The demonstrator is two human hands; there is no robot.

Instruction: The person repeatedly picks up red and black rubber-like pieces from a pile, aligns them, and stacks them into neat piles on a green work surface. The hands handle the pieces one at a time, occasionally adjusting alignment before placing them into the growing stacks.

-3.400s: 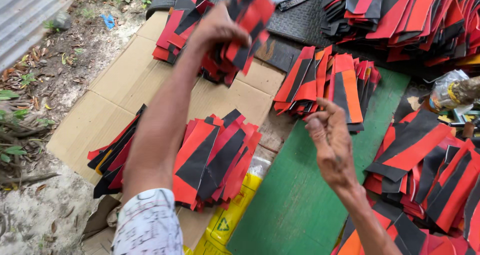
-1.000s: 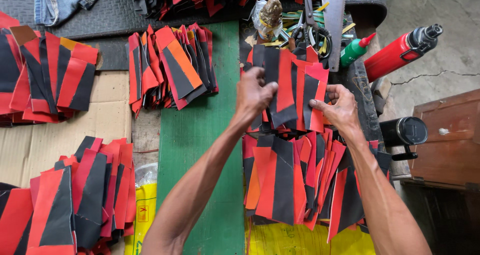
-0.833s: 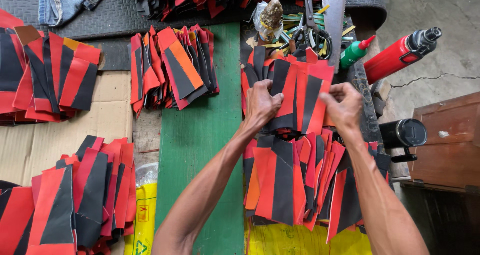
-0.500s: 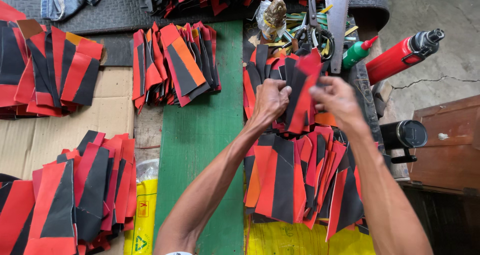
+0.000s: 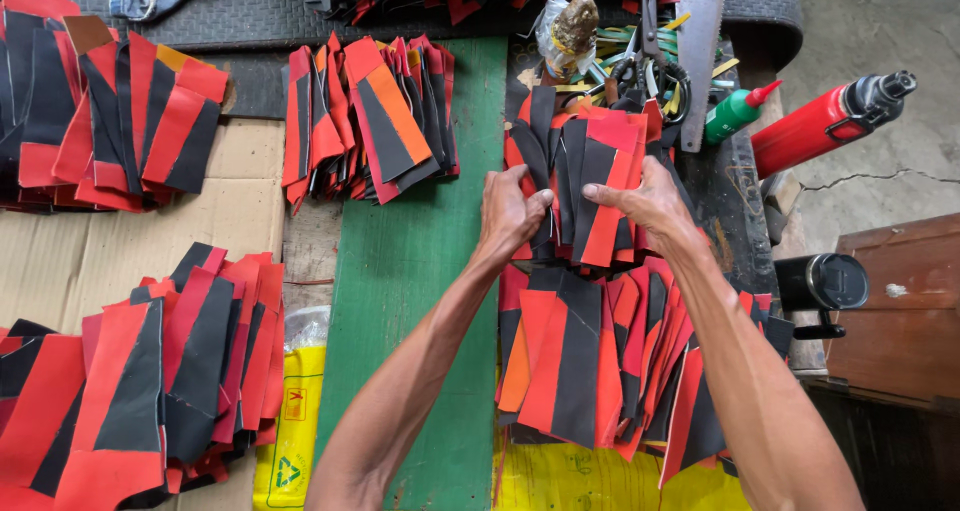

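Observation:
Both my hands grip one stack of red-and-black cut pieces [image 5: 585, 176] just right of the green board [image 5: 420, 271]. My left hand [image 5: 510, 211] clasps the stack's left edge, thumb on top. On the stack's right side lies my right hand [image 5: 645, 203], fingers spread over the top pieces. A second pile of the same pieces [image 5: 600, 356] lies below the hands, partly under my right forearm.
More red-and-black piles lie at lower left [image 5: 150, 371], upper left [image 5: 100, 121] and top centre [image 5: 365, 116] on cardboard. Scissors [image 5: 650, 61], a saw blade [image 5: 700, 41], a green glue bottle [image 5: 735, 111], a red flask [image 5: 825, 121], a black cup [image 5: 820, 281] and a wooden box [image 5: 895, 311] crowd the right.
My view swung from the left piles to the right ones. Over the last second both hands pressed the raised stack lower and squared its edges.

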